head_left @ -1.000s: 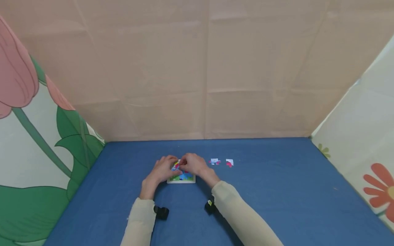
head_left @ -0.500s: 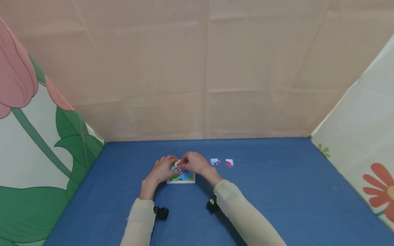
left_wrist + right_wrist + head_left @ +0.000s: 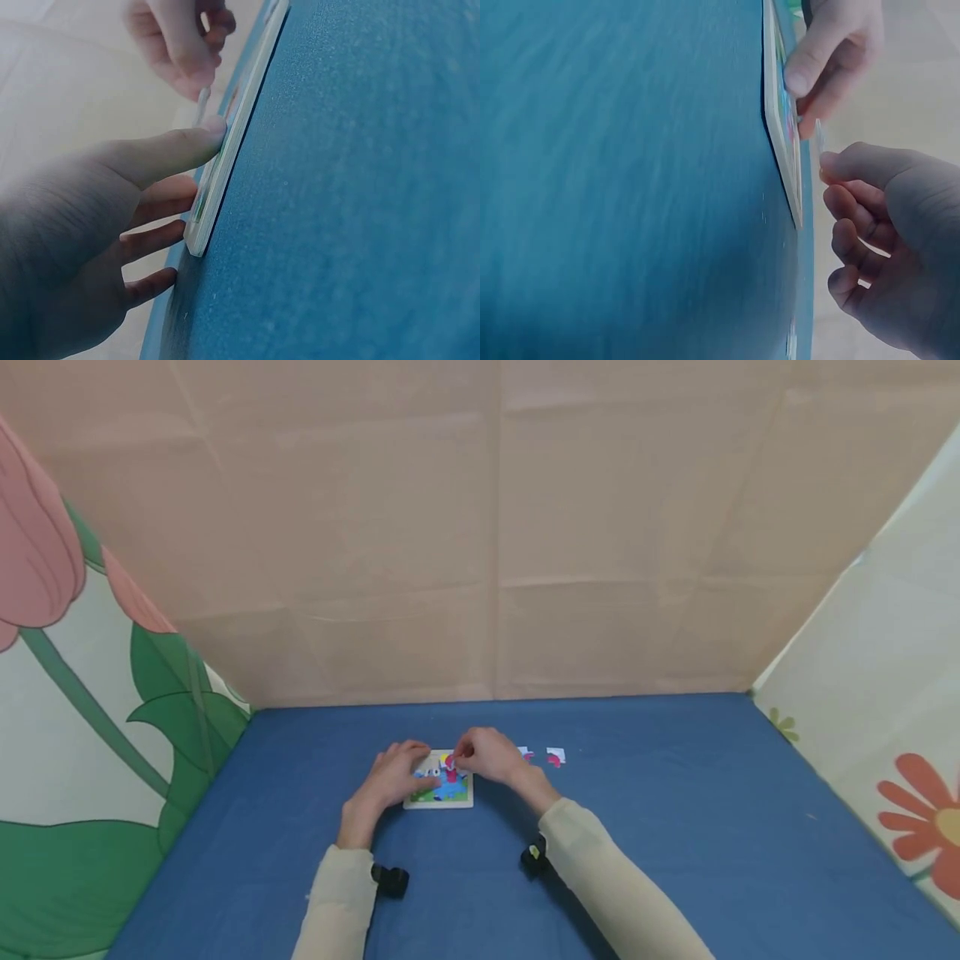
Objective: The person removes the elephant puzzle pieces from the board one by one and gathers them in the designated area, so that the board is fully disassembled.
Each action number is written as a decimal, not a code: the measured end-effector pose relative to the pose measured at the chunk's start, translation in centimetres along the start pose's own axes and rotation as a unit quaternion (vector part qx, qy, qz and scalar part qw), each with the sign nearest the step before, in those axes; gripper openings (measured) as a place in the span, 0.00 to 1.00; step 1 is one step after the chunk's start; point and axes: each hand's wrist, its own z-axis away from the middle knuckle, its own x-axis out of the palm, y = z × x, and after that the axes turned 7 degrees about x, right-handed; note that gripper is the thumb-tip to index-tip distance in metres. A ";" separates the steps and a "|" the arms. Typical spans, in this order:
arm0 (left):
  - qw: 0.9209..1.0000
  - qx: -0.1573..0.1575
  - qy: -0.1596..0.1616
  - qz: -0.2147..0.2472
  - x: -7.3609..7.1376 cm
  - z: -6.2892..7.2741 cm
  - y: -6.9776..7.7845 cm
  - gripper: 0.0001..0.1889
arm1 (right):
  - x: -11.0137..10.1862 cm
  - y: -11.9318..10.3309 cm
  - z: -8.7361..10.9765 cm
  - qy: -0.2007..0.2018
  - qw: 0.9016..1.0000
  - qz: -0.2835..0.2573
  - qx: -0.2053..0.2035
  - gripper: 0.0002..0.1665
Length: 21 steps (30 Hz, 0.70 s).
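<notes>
A small jigsaw puzzle board (image 3: 450, 804) with a pale frame and a blue, green and red picture lies flat on the blue table. My left hand (image 3: 392, 774) rests on its left side, the thumb (image 3: 176, 154) straight over the picture and the other fingers spread along the edge. Thumb and index finger of my right hand (image 3: 487, 754) pinch a thin puzzle piece (image 3: 820, 136) by its edge, tilted up just above the board's upper right part. In the head view the fingers partly cover that piece, which shows yellow and red.
Two loose puzzle pieces lie right of the board: one piece (image 3: 555, 757) in full view, the other piece (image 3: 527, 752) partly behind my right hand. A beige wall sheet (image 3: 495, 568) rises behind the blue table (image 3: 675, 827), and printed flower panels flank it.
My right hand has moved a little to the right with the puzzle piece, uncovering more of the board's picture and covering part of a loose piece. The left hand stays on the board.
</notes>
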 end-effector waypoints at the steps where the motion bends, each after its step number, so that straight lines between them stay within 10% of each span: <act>1: 1.000 0.000 0.000 0.000 0.0 0.0 0.0 0.33 | -0.1 0.2 0.1 0.001 1.000 0.000 0.000 0.05; 21: 1.000 0.001 -0.003 0.002 -0.1 0.3 0.3 0.29 | -1.4 3.9 1.2 0.037 0.997 0.019 0.072 0.05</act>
